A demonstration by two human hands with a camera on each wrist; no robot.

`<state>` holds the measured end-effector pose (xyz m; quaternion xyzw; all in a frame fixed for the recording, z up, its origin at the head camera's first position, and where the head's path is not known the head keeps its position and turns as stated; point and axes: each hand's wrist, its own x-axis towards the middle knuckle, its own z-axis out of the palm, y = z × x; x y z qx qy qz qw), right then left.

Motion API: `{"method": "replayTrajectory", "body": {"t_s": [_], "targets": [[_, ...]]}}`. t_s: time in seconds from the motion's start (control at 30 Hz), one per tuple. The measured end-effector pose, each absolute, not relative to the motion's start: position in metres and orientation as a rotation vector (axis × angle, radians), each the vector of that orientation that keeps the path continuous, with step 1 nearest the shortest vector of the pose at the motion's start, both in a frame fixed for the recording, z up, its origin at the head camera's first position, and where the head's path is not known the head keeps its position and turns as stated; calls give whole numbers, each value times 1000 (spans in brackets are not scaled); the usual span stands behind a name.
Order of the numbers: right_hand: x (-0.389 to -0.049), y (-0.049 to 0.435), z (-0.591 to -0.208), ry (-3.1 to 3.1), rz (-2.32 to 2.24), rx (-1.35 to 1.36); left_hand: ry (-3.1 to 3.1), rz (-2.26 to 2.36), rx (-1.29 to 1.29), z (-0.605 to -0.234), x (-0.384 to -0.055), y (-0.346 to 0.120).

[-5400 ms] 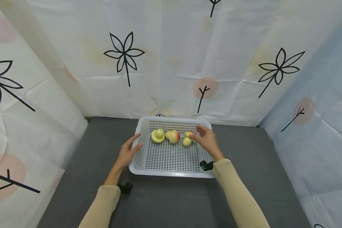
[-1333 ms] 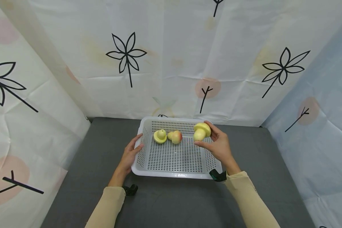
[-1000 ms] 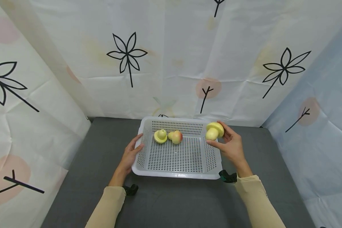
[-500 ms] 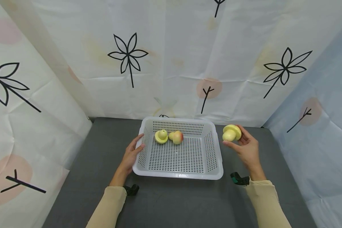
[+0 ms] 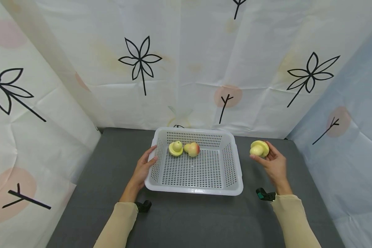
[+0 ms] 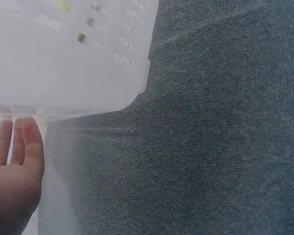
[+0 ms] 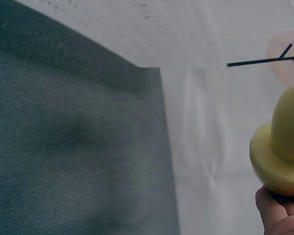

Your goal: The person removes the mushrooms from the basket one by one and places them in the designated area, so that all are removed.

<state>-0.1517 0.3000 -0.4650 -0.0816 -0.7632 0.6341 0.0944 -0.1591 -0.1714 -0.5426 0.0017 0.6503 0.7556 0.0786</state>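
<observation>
My right hand (image 5: 276, 165) holds a yellow mushroom (image 5: 259, 148) between thumb and fingers, to the right of the white basket (image 5: 192, 190). In the right wrist view the mushroom (image 7: 274, 156) has a rounded yellow body with a reddish tint underneath, cut off by the frame edge. My left hand (image 5: 141, 170) grips the basket's left rim, thumb and fingertips over it. Three fingers (image 6: 32, 142) reach up to the rim in the left wrist view. Inside the basket lie another yellow mushroom (image 5: 175, 148) and a similar piece with a red-tinted side (image 5: 193, 149), close together.
The basket, with slotted walls and floor, stands on a dark grey table (image 5: 186, 220). White cloth walls (image 5: 186, 69) printed with flowers and twigs enclose the table's back and sides. A band with a small black device (image 5: 265, 195) sits at the right wrist.
From inside the basket my right hand has picked up the mushroom and carried it rightward over the rim, most recently a little lower. The left hand has stayed at the basket.
</observation>
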Motion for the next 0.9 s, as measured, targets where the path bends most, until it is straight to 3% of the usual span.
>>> {"method": "replayTrajectory", "body": {"t_s": [0.53, 0.9], "targets": [[-169, 314, -518, -2506, 1753, -418, 1922, 2282, 12, -543, -159, -171], [-173, 316, -531, -2579, 1708, -447, 1932, 2271, 5, -543, -159, -171]]}}
